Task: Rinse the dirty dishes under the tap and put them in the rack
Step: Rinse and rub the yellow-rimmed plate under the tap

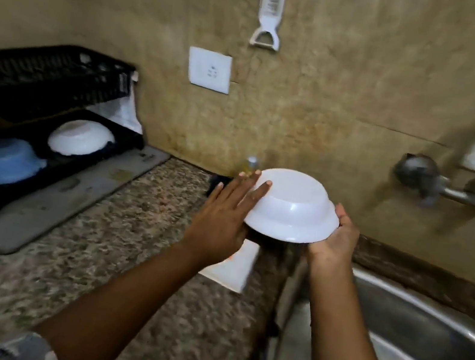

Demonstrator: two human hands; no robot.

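A white bowl [293, 206] hangs upside down above the counter, just left of the steel sink [411, 337]. My right hand [335, 238] grips its rim from the right and below. My left hand [225, 212] rests flat against its left side, fingers spread. The black dish rack [34, 99] stands at the left on a grey mat. Its lower tier holds an upturned white bowl [80, 138] and a blue container [4, 161]. The tap [465, 191] juts from the wall at the right; no running water is visible.
A white tile-like slab [233, 266] lies on the speckled counter below the bowl. A small bottle [251, 165] stands by the wall behind my left hand. A wall socket [208, 70] and a hanging white peeler [270, 8] are above.
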